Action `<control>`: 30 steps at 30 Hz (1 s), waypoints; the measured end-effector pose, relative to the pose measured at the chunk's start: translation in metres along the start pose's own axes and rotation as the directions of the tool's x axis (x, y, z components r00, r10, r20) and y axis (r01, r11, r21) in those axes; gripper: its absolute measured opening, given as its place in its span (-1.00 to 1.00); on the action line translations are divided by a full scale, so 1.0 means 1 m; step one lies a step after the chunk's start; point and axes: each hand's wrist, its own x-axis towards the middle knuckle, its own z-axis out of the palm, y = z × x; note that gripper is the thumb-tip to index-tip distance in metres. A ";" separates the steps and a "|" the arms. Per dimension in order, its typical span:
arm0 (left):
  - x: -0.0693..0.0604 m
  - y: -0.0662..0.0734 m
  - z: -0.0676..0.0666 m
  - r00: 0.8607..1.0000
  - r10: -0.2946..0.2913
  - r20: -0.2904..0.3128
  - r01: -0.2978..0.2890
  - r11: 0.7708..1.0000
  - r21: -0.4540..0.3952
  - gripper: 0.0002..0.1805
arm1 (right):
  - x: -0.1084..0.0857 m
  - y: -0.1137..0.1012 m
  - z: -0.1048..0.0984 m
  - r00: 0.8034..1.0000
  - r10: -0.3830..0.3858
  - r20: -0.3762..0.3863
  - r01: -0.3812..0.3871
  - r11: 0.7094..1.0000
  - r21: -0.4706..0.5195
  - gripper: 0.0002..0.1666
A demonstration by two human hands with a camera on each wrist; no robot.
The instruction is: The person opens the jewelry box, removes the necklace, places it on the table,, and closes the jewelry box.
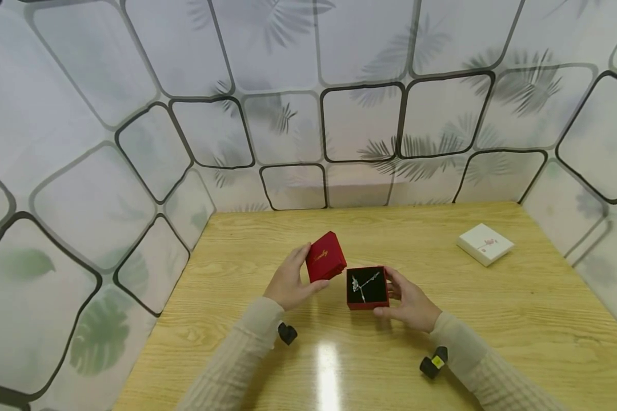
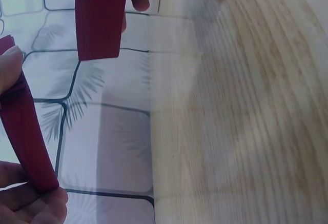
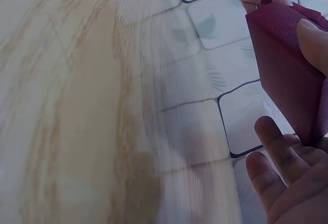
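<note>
Red lid point(image 1: 325, 257), tilted, just left and slightly far of the red box point(image 1: 368, 306), apart from it
Left hand point(image 1: 294, 279) pinches the lid, thumb near, fingers far; right hand point(image 1: 410, 301) grips the box's right side, necklace point(image 1: 362, 286) inside

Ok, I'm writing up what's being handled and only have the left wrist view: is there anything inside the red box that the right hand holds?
Observer: Yes, the head view shows a silvery necklace in the red box.
Operator: And the lid in the left hand, is its top plain?
Observer: No, it carries gold lettering, too small for me to read.
Operator: Is anything else on the table?
Observer: Yes, a white box lies near its far right corner.
</note>
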 end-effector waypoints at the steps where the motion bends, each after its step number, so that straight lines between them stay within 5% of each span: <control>1: 0.000 -0.001 -0.001 1.000 -0.004 -0.002 0.004 1.000 0.006 0.04 | 0.000 0.000 0.000 1.000 0.002 0.002 -0.002 1.000 -0.001 0.15; 14: 0.002 -0.022 -0.014 0.997 -0.072 -0.001 0.072 0.997 0.028 0.02 | -0.001 0.001 -0.002 1.000 -0.008 0.022 0.007 0.999 0.035 0.19; 20: 0.005 -0.033 -0.015 0.998 -0.064 -0.010 0.065 0.996 0.053 0.02 | -0.002 0.002 -0.003 0.999 -0.047 0.022 0.046 0.998 0.040 0.15; 30: 0.013 -0.058 -0.012 0.989 -0.144 0.010 0.143 0.986 0.082 0.03 | -0.004 0.000 -0.004 0.996 -0.083 0.015 0.082 0.993 0.089 0.12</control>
